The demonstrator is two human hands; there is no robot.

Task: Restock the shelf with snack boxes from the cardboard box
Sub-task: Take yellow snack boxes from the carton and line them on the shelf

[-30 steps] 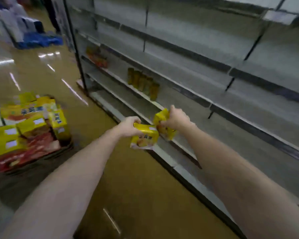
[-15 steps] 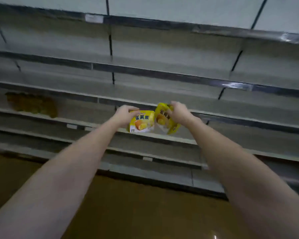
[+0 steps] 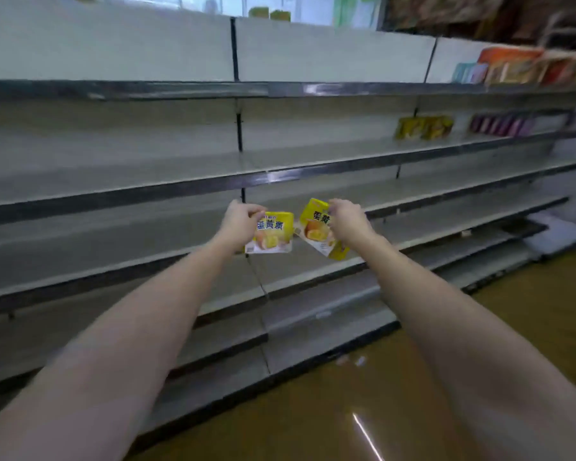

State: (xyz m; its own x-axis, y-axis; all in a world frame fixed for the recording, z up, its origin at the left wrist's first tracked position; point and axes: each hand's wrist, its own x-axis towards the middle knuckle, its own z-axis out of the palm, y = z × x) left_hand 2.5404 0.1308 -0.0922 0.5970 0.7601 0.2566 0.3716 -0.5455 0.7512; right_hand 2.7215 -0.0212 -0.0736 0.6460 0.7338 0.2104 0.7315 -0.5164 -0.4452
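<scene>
Both forearms reach out toward the shelf unit (image 3: 280, 176). Left hand (image 3: 238, 224) grips a yellow snack box (image 3: 273, 232) by its top left corner, fingers curled over the upper edge, thumb not visible. Right hand (image 3: 348, 221) grips a second yellow box (image 3: 316, 227), fingers curled round its right side, box tilted. Boxes sit just beside each other, apart, held in the air in front of the shelf unit's middle tiers, not resting on any board.

Progress, as a judgement: early. Nearly all tiers in front look bare; these two boxes are not placed yet. Cardboard box is not in view, so the remaining stock is unknown.

Writing: left box front reads 蛋黄派 in blue; right box shows 蛋黄, the rest hidden by the hand. Small print is unreadable.

Further along the shelf unit, to the right: a yellow pack row (image 3: 424, 127), purple packs (image 3: 502, 125), and orange-red packs (image 3: 526, 66) on the tier above, all blurred, no readable labels.
</scene>
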